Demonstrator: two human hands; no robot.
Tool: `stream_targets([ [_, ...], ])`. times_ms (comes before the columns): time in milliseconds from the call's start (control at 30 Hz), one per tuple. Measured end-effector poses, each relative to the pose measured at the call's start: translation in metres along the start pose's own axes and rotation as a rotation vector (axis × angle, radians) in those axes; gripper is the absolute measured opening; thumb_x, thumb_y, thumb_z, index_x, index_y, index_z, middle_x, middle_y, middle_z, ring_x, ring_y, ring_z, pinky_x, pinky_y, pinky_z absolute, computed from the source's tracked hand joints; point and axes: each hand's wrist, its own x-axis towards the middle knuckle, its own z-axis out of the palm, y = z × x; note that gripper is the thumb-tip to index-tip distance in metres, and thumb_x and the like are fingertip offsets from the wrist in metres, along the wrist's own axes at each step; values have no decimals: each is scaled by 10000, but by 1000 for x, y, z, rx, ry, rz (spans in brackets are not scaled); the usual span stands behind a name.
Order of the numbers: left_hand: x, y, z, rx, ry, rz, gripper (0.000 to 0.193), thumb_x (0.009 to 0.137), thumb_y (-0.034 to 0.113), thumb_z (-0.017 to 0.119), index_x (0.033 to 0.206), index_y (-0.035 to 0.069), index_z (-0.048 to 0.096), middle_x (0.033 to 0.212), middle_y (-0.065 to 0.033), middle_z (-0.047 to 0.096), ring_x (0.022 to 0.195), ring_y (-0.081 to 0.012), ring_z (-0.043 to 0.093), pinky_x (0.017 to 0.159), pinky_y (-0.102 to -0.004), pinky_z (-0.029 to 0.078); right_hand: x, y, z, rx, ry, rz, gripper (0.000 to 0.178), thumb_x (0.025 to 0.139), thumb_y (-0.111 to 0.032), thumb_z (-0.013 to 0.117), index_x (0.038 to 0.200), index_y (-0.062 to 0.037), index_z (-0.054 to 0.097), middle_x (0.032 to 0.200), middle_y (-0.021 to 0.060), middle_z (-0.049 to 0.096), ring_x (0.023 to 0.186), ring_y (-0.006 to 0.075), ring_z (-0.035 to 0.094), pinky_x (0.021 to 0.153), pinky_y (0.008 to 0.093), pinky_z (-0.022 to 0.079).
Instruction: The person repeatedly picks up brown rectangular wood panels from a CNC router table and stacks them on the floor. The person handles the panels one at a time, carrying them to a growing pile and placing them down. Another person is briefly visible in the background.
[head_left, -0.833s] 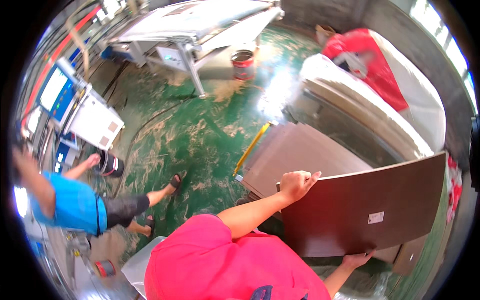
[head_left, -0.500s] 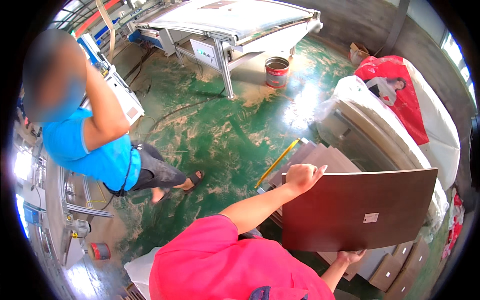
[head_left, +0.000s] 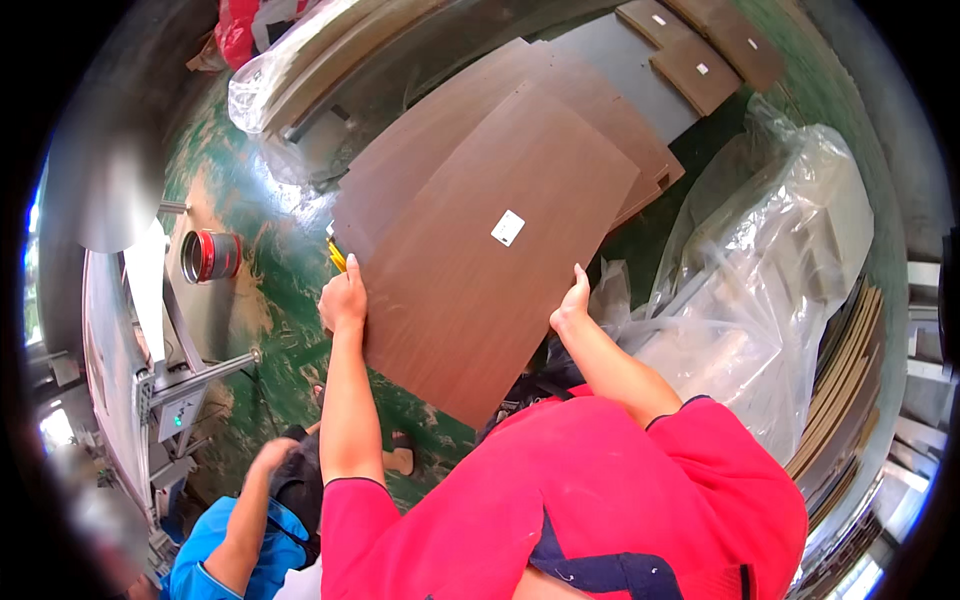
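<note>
A large brown wooden panel (head_left: 470, 300) with a small white label (head_left: 508, 227) is tilted in front of my body. My left hand (head_left: 344, 298) grips its left edge, thumb on the near side. On the opposite edge my right hand (head_left: 571, 303) holds it, with the thumb up and the fingers hidden beneath. Beyond and partly under this panel lies a pile of similar brown panels (head_left: 600, 95); whether the held one touches it I cannot tell. A yellow strip (head_left: 336, 256) shows just past my left hand.
Clear plastic covers a pile (head_left: 740, 310) on the right, beside stacked boards (head_left: 840, 385). Smaller labelled panels (head_left: 705, 85) lie at the far right. A red-and-grey bucket (head_left: 213, 256) stands on the left. Near the lower left is a co-worker in blue (head_left: 215, 555), by a metal-framed machine (head_left: 200, 372).
My view has swung to the right, toward the panel pile. The panel has gone from standing nearly upright to leaning flatter, with both hands still on it. The co-worker now appears lower left.
</note>
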Motion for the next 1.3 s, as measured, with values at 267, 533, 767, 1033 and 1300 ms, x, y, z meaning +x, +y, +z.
stream_targets([
  [267,67,54,47,76,-107,122,747,1006,608,261,928,53,755,967,-224,711,957,-438,663,869,-521,507,40,-14,5,88,128,-47,583,962,-499,493,1329,-49,541,1381,94,555,1261,289,511,1072,458,386],
  [533,132,110,77,151,-134,243,744,1019,578,255,910,38,754,980,-241,704,975,-430,661,899,-516,496,93,-27,21,131,158,-163,541,965,-446,516,1307,-28,547,1314,103,591,1187,301,569,1021,454,440],
  [767,178,128,92,117,-220,231,660,1007,582,318,1094,65,719,1108,-231,685,1073,-423,627,946,-513,477,93,-24,12,-747,192,40,541,939,-455,578,1275,-34,530,1168,121,622,917,237,651,743,422,546],
  [1033,105,27,149,-479,-36,301,484,972,395,584,1288,32,533,1213,-183,595,1097,-320,577,940,-426,473,27,-24,-69,-1639,-163,233,366,899,-310,696,1158,-63,616,999,87,654,792,188,637,569,365,563],
  [1300,-148,-239,207,-801,-684,-653,321,964,350,613,992,29,612,772,-39,618,617,-150,573,567,-316,472,44,-142,-95,-1621,188,125,303,915,-301,622,1146,-106,586,970,76,596,753,247,608,624,490,580],
])
